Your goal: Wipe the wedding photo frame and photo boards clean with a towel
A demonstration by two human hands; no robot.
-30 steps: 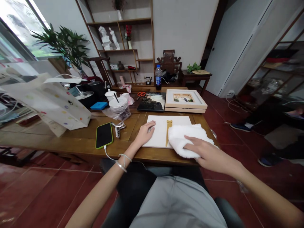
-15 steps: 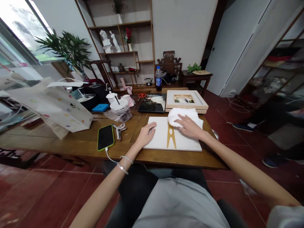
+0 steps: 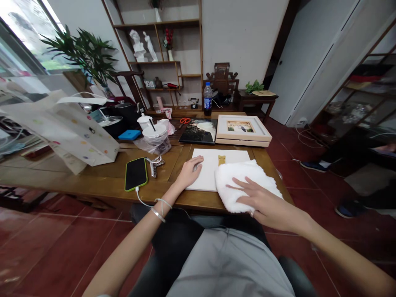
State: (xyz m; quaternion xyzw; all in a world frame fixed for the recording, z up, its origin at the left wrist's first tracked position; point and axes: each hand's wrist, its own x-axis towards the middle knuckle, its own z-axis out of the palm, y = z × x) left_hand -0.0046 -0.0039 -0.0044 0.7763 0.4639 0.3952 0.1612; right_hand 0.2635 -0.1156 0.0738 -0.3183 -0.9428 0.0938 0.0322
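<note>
A white rectangular board [image 3: 208,175] lies flat at the table's front edge. My left hand [image 3: 190,171] rests on its left side, fingers stretched out and nothing held. On the board's right half, my right hand [image 3: 249,194] presses a folded white fluffy towel [image 3: 253,171] from above, fingers spread over the cloth. Part of the towel hangs past the board's front and right edges. Above the towel shows the top of a flat gold-coloured shape [image 3: 221,159] on the board; its lower part is hidden under the cloth.
Behind the board lie a dark glossy panel [image 3: 198,131] and a pale wooden picture frame [image 3: 244,139]. To the left are a cabled phone [image 3: 136,175], a lidded cup [image 3: 154,136] in plastic, a blue box [image 3: 129,135] and a white paper bag [image 3: 83,136]. Orange-handled scissors [image 3: 185,121] lie farther back.
My right hand has drawn the towel from the back of the board toward me, covering the gold shape's lower part and baring its top. My left hand stays in place.
</note>
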